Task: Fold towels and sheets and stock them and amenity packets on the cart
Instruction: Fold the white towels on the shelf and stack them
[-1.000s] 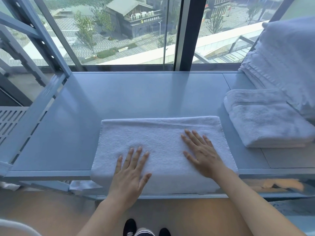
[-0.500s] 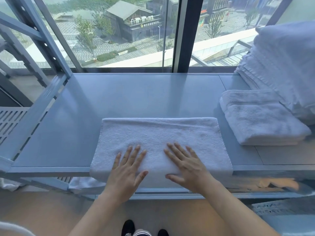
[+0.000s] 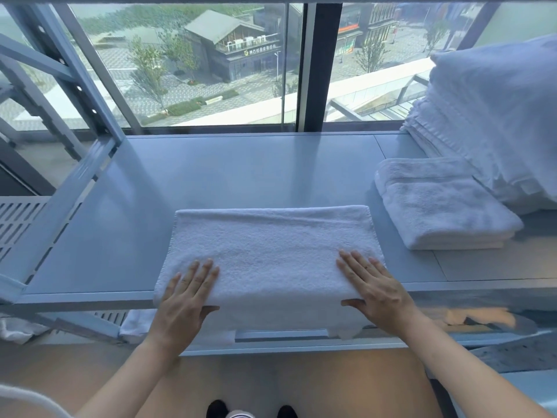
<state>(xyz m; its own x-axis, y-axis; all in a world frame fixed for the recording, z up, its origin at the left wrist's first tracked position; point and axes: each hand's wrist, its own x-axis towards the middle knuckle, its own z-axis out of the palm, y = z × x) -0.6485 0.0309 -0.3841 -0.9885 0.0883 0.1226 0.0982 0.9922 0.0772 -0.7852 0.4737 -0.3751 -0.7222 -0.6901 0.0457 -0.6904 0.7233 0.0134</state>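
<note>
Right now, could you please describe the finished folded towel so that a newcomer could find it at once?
Start at the grey shelf under the window and look to its right end, where a tall stack of white linen stands. The finished folded towel lies alone just in front of that stack, compact and thick, untouched, unlike the wider towel under both hands.

Bright daylight comes through the window (image 3: pixel 211 70) ahead and gives the shelf (image 3: pixel 241 170) a pale sheen. The mullion (image 3: pixel 313 64) casts a soft shadow down it. Edges bow from wide-angle distortion. The towel stack (image 3: pixel 497 116) at right looks blurred.
</note>
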